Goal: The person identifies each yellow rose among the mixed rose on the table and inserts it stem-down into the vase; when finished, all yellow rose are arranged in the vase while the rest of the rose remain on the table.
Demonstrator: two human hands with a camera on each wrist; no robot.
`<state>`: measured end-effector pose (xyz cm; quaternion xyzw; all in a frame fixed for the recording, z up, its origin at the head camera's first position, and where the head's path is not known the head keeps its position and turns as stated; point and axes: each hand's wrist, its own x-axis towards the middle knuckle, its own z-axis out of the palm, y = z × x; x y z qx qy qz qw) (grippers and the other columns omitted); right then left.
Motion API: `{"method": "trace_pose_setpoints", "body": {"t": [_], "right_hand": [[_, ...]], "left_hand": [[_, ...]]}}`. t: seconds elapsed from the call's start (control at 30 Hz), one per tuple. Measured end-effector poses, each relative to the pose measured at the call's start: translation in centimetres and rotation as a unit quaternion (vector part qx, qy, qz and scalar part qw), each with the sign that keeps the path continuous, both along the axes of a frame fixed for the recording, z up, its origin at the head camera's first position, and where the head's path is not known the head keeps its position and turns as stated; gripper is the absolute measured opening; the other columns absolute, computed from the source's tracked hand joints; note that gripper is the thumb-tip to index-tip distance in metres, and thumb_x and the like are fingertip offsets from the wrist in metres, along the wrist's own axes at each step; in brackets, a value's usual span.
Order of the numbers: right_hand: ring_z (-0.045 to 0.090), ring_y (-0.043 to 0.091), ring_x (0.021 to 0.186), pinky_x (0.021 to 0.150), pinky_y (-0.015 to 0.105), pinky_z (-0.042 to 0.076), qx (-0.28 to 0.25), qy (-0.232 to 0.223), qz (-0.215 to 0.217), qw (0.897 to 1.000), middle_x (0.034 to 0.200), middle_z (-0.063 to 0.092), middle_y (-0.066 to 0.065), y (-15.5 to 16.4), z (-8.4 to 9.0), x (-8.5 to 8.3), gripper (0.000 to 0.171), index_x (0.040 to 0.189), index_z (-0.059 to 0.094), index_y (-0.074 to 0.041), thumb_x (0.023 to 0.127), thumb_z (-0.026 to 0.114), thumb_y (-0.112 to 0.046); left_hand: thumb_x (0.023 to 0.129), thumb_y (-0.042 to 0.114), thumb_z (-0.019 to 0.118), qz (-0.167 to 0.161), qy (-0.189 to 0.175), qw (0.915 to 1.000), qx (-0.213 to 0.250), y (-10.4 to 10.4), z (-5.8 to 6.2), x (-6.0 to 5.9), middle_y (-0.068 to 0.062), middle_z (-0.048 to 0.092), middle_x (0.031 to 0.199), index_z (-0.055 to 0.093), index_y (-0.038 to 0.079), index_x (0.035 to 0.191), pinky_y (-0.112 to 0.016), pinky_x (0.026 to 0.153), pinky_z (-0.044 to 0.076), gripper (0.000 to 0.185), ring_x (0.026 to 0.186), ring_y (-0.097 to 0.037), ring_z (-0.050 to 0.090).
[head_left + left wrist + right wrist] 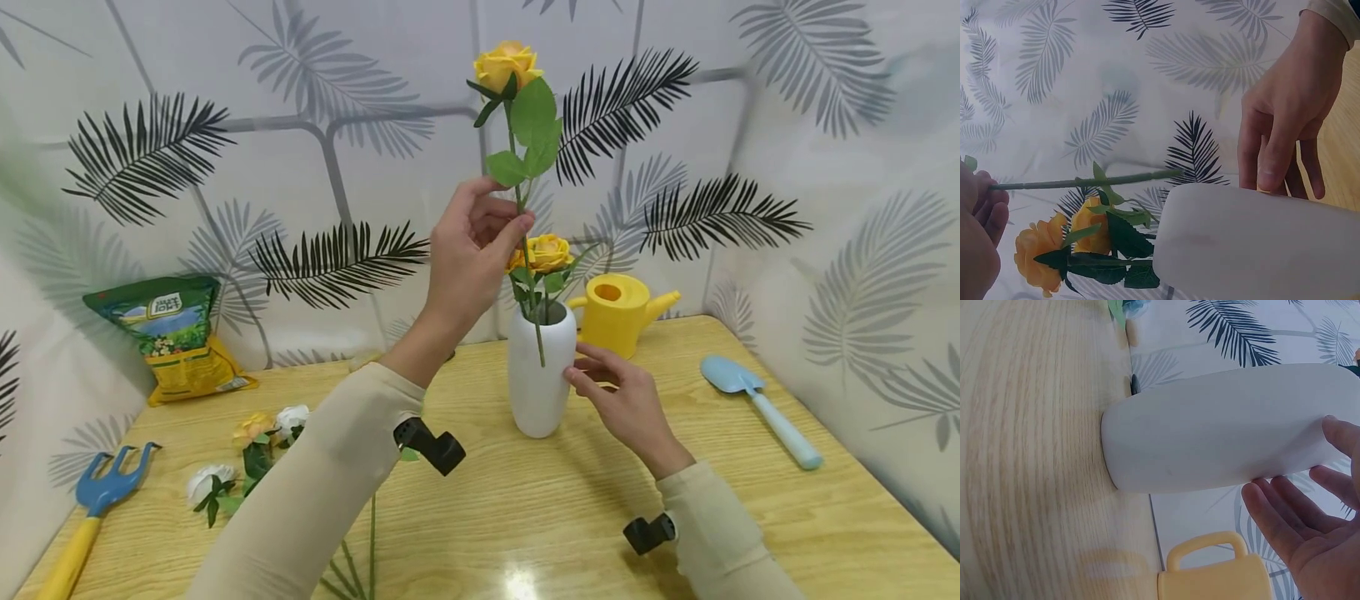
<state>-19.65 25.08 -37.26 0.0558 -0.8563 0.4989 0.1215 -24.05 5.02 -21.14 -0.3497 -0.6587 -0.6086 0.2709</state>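
My left hand (476, 246) pinches the green stem of a yellow rose (507, 67), its bloom upright above the fingers. The lower end of the stem (1104, 181) hangs in front of the white vase (542, 392), outside its mouth in the head view. Yellow roses (549, 252) stand in the vase, leaning out over the rim. My right hand (622, 400) touches the vase's right side with loosely extended fingers and thumb. The vase (1210, 431) stands upright on the table. Beyond it is a yellow watering can (618, 317).
At the right lies a light-blue trowel (765, 412). Roses, white (210, 483) and yellow (253, 427), lie left, partly hidden by my left sleeve. A blue hand fork (108, 487) with yellow handle lies at far left; a green-and-yellow bag (176, 337) stands against the patterned backdrop.
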Motion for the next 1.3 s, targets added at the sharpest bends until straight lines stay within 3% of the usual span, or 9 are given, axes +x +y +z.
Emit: {"method": "trace_pose_setpoints", "body": {"t": [0.33, 0.6, 1.07, 1.3], "right_hand": [[0.068, 0.032, 0.112, 0.095, 0.047, 0.057, 0.002, -0.005, 0.001, 1.000, 0.129, 0.068, 0.017, 0.1, 0.0, 0.0, 0.050, 0.143, 0.056, -0.010, 0.099, 0.066, -0.031], [0.069, 0.032, 0.110, 0.093, 0.045, 0.059, -0.003, -0.006, 0.006, 1.000, 0.128, 0.068, 0.018, 0.2, 0.0, 0.0, 0.050, 0.144, 0.056, -0.011, 0.099, 0.066, -0.032], [0.068, 0.032, 0.110, 0.092, 0.044, 0.059, 0.000, -0.008, 0.007, 1.000, 0.129, 0.067, 0.018, 0.3, 0.2, 0.0, 0.051, 0.144, 0.056, -0.011, 0.099, 0.066, -0.032], [0.069, 0.031, 0.108, 0.089, 0.038, 0.060, -0.006, -0.007, 0.010, 1.000, 0.128, 0.068, 0.017, 0.2, 0.0, 0.0, 0.050, 0.143, 0.057, -0.011, 0.098, 0.067, -0.031]], "left_hand": [[0.095, 0.003, 0.067, 0.061, 0.077, 0.9950, -0.017, 2.1, 1.3, -1.0, -0.018, 0.071, 0.098, 0.056, -0.005, 0.125, -0.018, 0.077, 0.053, 0.033, 0.083, -0.025, 0.068], [0.095, 0.004, 0.068, 0.078, 0.117, 0.9900, -0.009, 3.1, 1.1, -1.2, -0.018, 0.071, 0.096, 0.058, -0.006, 0.124, -0.016, 0.077, 0.053, 0.032, 0.081, -0.025, 0.067], [0.094, 0.002, 0.068, 0.079, 0.117, 0.9897, -0.023, 3.5, 1.2, -1.2, -0.018, 0.072, 0.100, 0.059, -0.006, 0.124, -0.021, 0.081, 0.057, 0.032, 0.084, -0.026, 0.068], [0.095, 0.004, 0.068, 0.088, 0.117, 0.9885, -0.040, 3.5, 0.9, -1.2, -0.017, 0.073, 0.099, 0.059, -0.004, 0.125, -0.019, 0.080, 0.056, 0.032, 0.082, -0.025, 0.068]]}}
